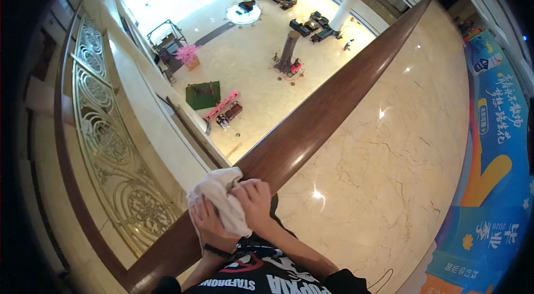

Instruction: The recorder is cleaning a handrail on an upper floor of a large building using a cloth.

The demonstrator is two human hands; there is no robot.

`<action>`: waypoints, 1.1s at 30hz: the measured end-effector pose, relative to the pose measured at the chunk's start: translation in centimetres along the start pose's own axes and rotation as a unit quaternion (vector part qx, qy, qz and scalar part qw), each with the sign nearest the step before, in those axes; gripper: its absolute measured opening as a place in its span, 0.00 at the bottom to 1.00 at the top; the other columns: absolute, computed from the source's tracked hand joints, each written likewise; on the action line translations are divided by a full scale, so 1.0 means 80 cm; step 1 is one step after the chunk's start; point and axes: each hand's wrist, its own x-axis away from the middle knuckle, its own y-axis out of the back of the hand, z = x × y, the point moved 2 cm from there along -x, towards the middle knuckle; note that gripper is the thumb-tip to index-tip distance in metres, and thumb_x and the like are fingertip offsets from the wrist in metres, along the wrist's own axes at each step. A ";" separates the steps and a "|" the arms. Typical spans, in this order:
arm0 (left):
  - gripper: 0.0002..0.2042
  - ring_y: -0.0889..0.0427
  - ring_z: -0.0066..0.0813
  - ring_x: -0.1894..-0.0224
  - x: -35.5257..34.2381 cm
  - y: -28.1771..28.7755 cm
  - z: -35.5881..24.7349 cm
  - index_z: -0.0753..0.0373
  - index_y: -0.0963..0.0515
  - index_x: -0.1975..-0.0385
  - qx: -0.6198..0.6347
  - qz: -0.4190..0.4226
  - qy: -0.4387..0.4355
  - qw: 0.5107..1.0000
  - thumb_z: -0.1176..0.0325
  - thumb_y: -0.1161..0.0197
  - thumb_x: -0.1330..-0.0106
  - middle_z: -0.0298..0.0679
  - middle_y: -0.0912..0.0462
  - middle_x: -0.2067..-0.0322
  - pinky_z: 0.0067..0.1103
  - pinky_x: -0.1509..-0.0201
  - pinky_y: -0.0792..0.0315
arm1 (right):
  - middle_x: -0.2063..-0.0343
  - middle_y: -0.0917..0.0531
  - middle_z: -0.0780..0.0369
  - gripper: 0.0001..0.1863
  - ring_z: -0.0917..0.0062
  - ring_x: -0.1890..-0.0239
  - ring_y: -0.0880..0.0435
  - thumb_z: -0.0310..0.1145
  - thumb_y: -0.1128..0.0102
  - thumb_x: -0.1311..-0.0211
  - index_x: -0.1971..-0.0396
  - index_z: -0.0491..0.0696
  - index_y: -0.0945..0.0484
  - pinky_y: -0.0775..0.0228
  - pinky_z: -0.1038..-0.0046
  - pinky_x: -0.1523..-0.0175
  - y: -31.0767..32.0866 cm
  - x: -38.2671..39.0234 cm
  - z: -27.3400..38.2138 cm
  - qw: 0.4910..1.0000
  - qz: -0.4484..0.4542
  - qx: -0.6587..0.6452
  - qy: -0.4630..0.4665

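Note:
A white cloth (223,187) lies bunched on top of a wide, polished brown wooden handrail (317,127). My left hand (211,224) grips the cloth's left side, its fingers curled over the fabric. On the other side, my right hand (256,200) holds the cloth with bent fingers, close to the rail's right edge. The cloth hides the stretch of rail beneath it. A dark band circles my left wrist. The handrail runs from the lower left up to the far right.
Beyond the handrail, the drop opens onto a lobby floor (245,55) far below, with sofas, a tree trunk and a pink tree. An ornate metal railing panel (114,144) stands at left. Marble flooring (378,171) spreads to the right, bordered by a blue printed banner (495,144).

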 end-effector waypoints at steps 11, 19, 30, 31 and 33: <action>0.47 0.37 0.55 0.30 -0.231 -0.042 -0.207 0.73 0.32 0.36 0.008 0.018 -0.003 1.000 0.40 0.31 0.49 0.54 0.33 0.36 0.54 0.27 0.47 | 0.66 0.20 0.61 0.12 0.60 0.54 0.23 0.24 0.37 0.56 0.67 0.50 0.20 0.34 0.57 0.50 0.139 -0.165 -0.299 0.996 -0.043 0.079 -0.018; 0.48 0.37 0.55 0.31 -0.419 -0.082 -0.370 0.71 0.35 0.33 0.050 0.002 -0.006 0.999 0.45 0.29 0.50 0.55 0.34 0.35 0.55 0.27 0.48 | 0.60 0.20 0.61 0.11 0.60 0.53 0.25 0.29 0.37 0.51 0.65 0.50 0.21 0.35 0.56 0.47 0.231 -0.281 -0.517 0.988 0.008 0.151 -0.038; 0.41 0.34 0.62 0.34 -0.631 -0.133 -0.575 0.78 0.28 0.41 0.057 0.021 -0.079 0.995 0.45 0.33 0.45 0.61 0.30 0.40 0.57 0.30 0.46 | 0.60 0.20 0.63 0.12 0.62 0.49 0.24 0.30 0.37 0.47 0.61 0.52 0.20 0.36 0.58 0.44 0.347 -0.431 -0.714 0.993 0.015 0.098 -0.059; 0.41 0.34 0.62 0.34 -0.654 -0.136 -0.600 0.78 0.28 0.41 0.056 0.025 -0.079 0.995 0.45 0.33 0.45 0.61 0.30 0.40 0.57 0.30 0.46 | 0.60 0.20 0.62 0.12 0.62 0.49 0.24 0.29 0.36 0.49 0.62 0.51 0.19 0.36 0.58 0.44 0.361 -0.449 -0.749 0.992 0.007 0.121 -0.038; 0.42 0.35 0.59 0.33 -0.694 -0.139 -0.637 0.75 0.30 0.38 0.047 0.014 -0.053 0.997 0.44 0.32 0.45 0.58 0.31 0.37 0.56 0.29 0.46 | 0.61 0.20 0.62 0.11 0.61 0.50 0.24 0.28 0.35 0.50 0.64 0.51 0.19 0.36 0.57 0.44 0.402 -0.502 -0.810 0.991 0.000 0.124 -0.048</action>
